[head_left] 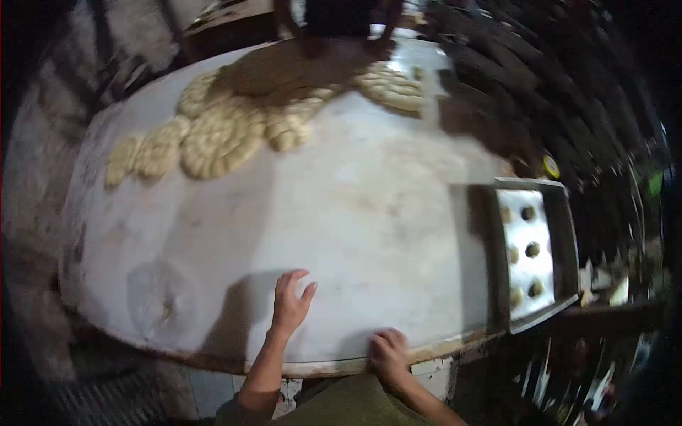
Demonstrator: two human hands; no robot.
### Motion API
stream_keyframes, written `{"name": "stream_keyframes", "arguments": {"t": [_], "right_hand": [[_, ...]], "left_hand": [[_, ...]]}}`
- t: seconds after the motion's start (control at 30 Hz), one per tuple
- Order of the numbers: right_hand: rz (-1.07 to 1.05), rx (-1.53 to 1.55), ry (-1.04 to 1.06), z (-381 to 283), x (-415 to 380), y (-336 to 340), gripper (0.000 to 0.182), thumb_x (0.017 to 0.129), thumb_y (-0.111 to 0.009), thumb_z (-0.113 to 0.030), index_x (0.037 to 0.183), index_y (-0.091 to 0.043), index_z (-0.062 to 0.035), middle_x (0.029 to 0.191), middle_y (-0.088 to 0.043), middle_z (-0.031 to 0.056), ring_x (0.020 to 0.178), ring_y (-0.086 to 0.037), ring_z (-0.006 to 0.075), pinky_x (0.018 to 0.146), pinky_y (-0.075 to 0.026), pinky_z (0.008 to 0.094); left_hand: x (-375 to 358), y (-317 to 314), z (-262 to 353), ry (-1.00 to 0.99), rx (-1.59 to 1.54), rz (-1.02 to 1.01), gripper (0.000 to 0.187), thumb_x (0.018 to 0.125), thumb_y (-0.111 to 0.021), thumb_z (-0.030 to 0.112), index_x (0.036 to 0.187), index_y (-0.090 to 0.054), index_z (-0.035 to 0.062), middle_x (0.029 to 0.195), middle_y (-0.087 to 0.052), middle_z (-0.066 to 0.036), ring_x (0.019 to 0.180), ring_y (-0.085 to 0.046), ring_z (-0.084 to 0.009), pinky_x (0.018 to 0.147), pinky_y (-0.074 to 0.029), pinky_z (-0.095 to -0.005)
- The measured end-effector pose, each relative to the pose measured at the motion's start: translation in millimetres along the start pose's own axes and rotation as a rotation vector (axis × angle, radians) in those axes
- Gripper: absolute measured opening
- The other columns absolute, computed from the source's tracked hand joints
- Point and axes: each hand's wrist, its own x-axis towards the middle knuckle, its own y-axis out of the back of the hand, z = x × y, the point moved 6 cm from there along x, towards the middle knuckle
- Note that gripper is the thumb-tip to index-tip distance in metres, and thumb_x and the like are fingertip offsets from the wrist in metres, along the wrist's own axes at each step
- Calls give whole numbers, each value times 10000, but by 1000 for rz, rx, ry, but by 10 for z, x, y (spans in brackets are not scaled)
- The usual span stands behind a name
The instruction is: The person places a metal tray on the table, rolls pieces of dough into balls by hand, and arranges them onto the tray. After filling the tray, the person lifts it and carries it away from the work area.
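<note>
My left hand (290,307) is over the near part of the pale table (348,248), thumb and fingers apart and slightly bent, with nothing between them. To its right, my right hand (389,349) rests at the table's near edge with its fingers curled in; whatever they may hold is hidden. Across the table lie round clusters of dough pieces (220,138), partly in shadow, and another dough cluster (391,89) sits farther right.
A metal tray (503,277) with several small dough balls (533,249) stands at the table's right edge. A round, clear, shiny patch (162,302) is at the near left. Across the table stands another person (337,18).
</note>
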Motion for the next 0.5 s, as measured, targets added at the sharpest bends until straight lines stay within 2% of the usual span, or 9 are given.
{"name": "stream_keyframes", "arguments": {"t": [0.03, 0.07, 0.13, 0.2, 0.27, 0.33, 0.4, 0.47, 0.5], "right_hand": [[53, -13, 15, 61, -18, 238, 174, 675, -650, -22, 839, -611, -67, 884, -578, 105, 851, -541, 300, 734, -434, 430], [140, -49, 28, 607, -271, 131, 123, 663, -652, -19, 756, -585, -63, 827, -565, 103, 749, -536, 292, 671, -419, 434], [301, -288, -132, 757, 191, 496, 83, 720, -612, -14, 756, -543, -41, 847, -537, 134, 827, -480, 304, 697, -390, 439], [344, -192, -240, 688, 742, 453, 109, 738, -607, -75, 801, -536, -23, 776, -496, 121, 845, -442, 304, 759, -359, 404], [424, 100, -307, 595, 659, 90, 28, 786, -550, -35, 785, -535, -11, 836, -514, 159, 823, -447, 332, 740, -376, 446], [193, -47, -168, 227, 321, -76, 108, 732, -625, -86, 804, -560, -38, 840, -524, 140, 831, -476, 342, 765, -388, 447], [173, -120, -78, 35, -37, 77, 141, 686, -644, -73, 809, -577, -57, 814, -522, 115, 865, -485, 334, 780, -398, 445], [168, -238, -191, 260, -141, 341, 124, 698, -630, -64, 806, -570, -62, 837, -512, 128, 874, -473, 331, 780, -386, 442], [200, -295, -254, 446, -52, 409, 116, 712, -624, -64, 808, -558, -58, 858, -506, 139, 869, -465, 333, 777, -376, 446]], "left_hand": [[133, 158, -98, -16, -32, 74, 248, 810, -636, 163, 1005, -569, 25, 1016, -587, -149, 988, -530, -326, 891, -390, -410], [270, 328, -199, -9, -19, 141, 225, 811, -631, 157, 985, -575, 25, 994, -595, -146, 974, -537, -322, 885, -393, -408], [550, 549, -375, -26, 12, 231, 183, 816, -621, 144, 959, -592, 33, 978, -609, -135, 960, -545, -315, 862, -406, -406], [1047, 608, -592, -15, -26, 316, 181, 821, -616, 157, 946, -605, 27, 942, -625, -131, 939, -564, -302, 838, -430, -391], [1781, 545, -702, -91, -35, 344, 192, 825, -608, 166, 943, -609, 15, 916, -634, -142, 928, -580, -292, 819, -451, -384], [2531, 460, -723, -47, -17, 345, 229, 800, -599, 179, 947, -592, 4, 922, -612, -166, 905, -564, -346, 802, -450, -411], [3169, 253, -851, 21, 50, 283, 282, 758, -619, 197, 1006, -577, 71, 985, -567, -198, 943, -532, -377, 812, -437, -429], [3364, 109, -690, -140, 283, 345, 340, 755, -619, 216, 1053, -550, 68, 995, -554, -201, 964, -520, -382, 819, -432, -433], [3369, 90, -632, -144, 272, 344, 340, 755, -619, 216, 1053, -550, 68, 995, -554, -201, 964, -520, -382, 819, -432, -433]]}}
